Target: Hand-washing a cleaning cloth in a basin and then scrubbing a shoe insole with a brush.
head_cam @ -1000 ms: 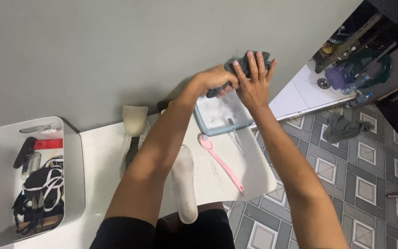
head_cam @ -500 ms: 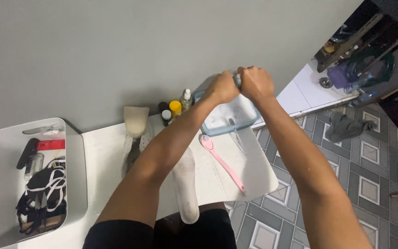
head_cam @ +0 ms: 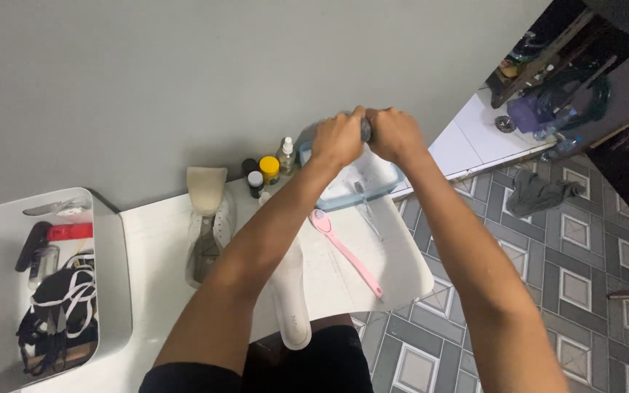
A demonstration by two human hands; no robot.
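Right now your left hand (head_cam: 338,138) and right hand (head_cam: 394,135) both clench a dark, soft-looking cloth-like wad (head_cam: 365,129) above the pale blue plastic basin (head_cam: 391,182); judging by that squeeze, it's limp, so hold its bulk.

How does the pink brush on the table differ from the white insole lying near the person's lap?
The pink brush is thin, with a round head and a long handle; the white insole is broad and flat. The pink brush lies diagonally, its head toward the light blue basin; the white insole runs nearly straight toward the person and overhangs the edge of the white table. Both lie loose on the table, untouched by either hand.
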